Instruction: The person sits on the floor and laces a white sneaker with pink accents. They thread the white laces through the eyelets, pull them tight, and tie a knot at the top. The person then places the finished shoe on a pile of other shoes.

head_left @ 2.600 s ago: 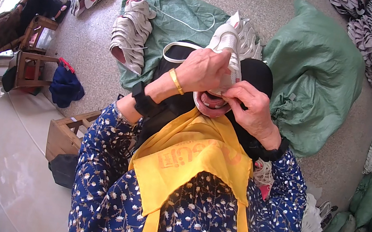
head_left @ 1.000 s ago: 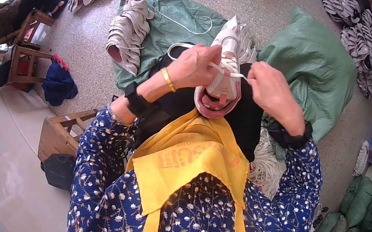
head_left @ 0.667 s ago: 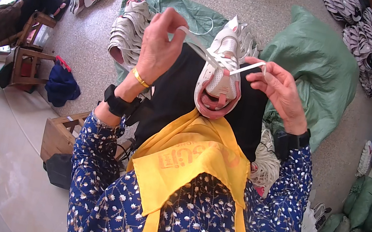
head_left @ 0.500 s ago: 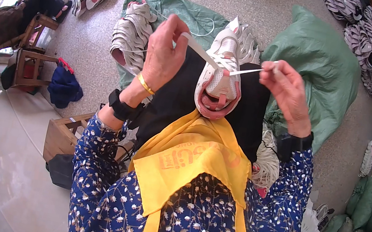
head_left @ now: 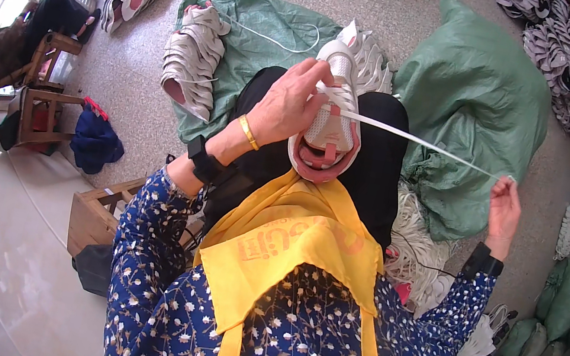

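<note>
A white and pink sneaker (head_left: 323,138) rests between my knees, its collar opening toward me and its toe pointing away. My left hand (head_left: 286,103) is at the sneaker's left lacing edge, its fingers pinched on the white shoelace there. From the lacing, the shoelace (head_left: 427,142) runs as a long, taut line to the right. My right hand (head_left: 503,214) grips its far end between thumb and fingers, well out to the side. The left fingertips partly cover the lacing.
White strappy shoe uppers (head_left: 194,61) lie on a green sack (head_left: 273,25). A full green sack (head_left: 476,97) stands right, with a bundle of white laces (head_left: 413,248) beside my leg. Wooden stools (head_left: 93,218) are at left. Stacked uppers (head_left: 564,66) sit far right.
My right hand has moved outward to the right and toward me, drawing the shoelace out long. My left hand has come in from the left to the sneaker's lacing.
</note>
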`<state>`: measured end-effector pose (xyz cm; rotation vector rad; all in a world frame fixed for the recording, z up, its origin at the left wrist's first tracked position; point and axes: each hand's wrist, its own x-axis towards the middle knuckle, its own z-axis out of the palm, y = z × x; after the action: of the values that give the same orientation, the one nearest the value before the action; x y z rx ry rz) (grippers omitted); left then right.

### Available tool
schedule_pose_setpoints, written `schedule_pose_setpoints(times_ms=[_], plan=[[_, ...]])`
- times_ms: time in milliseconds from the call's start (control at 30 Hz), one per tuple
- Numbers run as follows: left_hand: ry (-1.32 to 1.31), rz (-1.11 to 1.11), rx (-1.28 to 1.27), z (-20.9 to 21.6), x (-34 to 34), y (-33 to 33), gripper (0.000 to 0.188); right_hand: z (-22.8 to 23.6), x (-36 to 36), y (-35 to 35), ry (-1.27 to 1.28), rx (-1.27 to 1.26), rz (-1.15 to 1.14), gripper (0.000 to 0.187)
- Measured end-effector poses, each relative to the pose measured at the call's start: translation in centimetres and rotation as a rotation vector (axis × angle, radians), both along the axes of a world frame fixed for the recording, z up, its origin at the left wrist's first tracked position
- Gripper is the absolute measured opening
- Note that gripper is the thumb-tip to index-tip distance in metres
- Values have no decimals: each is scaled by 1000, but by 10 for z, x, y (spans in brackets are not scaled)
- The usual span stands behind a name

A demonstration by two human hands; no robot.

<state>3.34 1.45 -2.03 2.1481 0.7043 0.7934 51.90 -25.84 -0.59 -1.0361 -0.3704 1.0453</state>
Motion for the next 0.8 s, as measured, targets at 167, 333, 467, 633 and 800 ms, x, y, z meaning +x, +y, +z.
schedule_pose_setpoints(times_ms=[167, 333, 467, 633, 800], plan=[[29, -99, 120, -3, 6, 14, 15, -36, -42, 16, -265, -269, 69, 19], [60, -208, 178, 13, 3, 22, 12, -38, -106, 58, -578, -516, 210, 15], [60, -238, -177, 29, 1, 17, 10, -20, -165, 101, -989, -272, 233, 19], [-11, -202, -379, 40, -1, 6, 8, 13, -250, 150, -878, -181, 522, 21], [-60, -235, -264, 61, -8, 5, 11, 24, -268, 175, -1023, -44, 547, 22]])
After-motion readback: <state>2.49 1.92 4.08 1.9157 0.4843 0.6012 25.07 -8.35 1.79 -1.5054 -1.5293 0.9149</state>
